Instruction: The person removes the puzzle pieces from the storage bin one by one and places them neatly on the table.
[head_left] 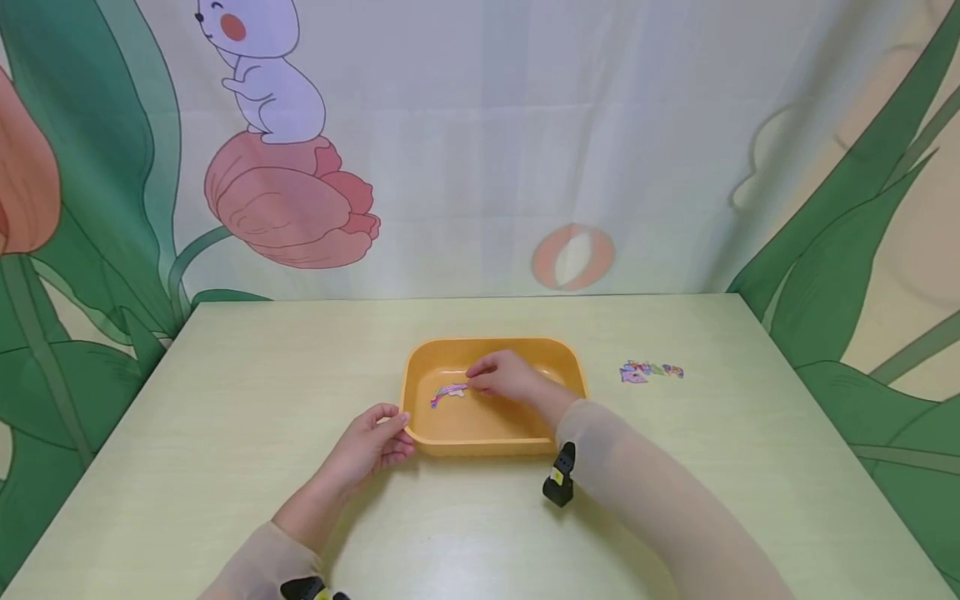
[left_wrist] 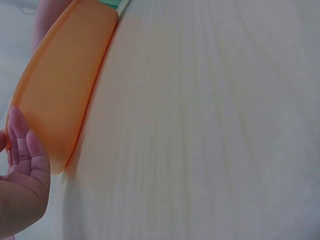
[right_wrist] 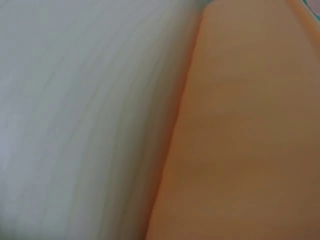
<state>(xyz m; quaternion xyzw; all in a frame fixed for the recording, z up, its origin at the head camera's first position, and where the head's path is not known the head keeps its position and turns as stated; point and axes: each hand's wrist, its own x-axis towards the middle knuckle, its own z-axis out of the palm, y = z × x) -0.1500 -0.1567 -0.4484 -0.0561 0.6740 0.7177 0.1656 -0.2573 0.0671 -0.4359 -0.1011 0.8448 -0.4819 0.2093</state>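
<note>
An orange plastic tray (head_left: 480, 447) sits on the table. My left hand (head_left: 372, 442) grips its front left corner, thumb at the rim and fingers against the outer wall; the left wrist view shows these fingers along the tray's side. My right hand (head_left: 507, 377) reaches over the right side into the tray. Between its thumb and fingers it pinches the right end of a flat pink and purple sticker-like cutout (head_left: 448, 392), close over the tray floor. The right wrist view shows the tray's outer wall, with the right hand hidden.
Several small, flat, colourful cutouts (head_left: 649, 371) lie together on the pale wooden table (head_left: 285, 383) to the right of the tray. Behind the table hangs a printed curtain (head_left: 450, 167) with flowers and leaves.
</note>
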